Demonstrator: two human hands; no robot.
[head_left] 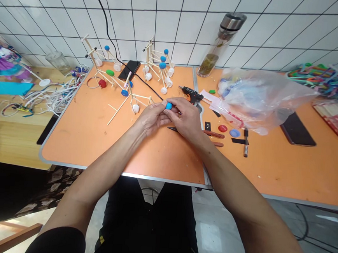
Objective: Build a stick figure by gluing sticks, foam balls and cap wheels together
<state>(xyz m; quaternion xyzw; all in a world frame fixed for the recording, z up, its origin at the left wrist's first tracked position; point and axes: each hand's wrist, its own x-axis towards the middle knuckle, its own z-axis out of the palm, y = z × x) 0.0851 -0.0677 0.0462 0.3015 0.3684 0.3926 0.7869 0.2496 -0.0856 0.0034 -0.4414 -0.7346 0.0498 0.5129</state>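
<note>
My left hand (152,116) and my right hand (185,118) meet over the middle of the orange table (98,136). Both pinch a small blue bottle cap (168,105) between their fingertips. Fingers of both hands are curled closed around it. A thin dark tool or stick (171,129) lies on the table just under my right hand. A black hot glue gun (192,94) rests right behind my hands.
Stick-and-cap models (159,67) stand at the back, with a phone (129,69) and a black cable. A clear plastic bag (259,98), a tall bottle (220,45), loose red and blue caps (228,130), pliers (215,135) and another phone (298,129) lie to the right.
</note>
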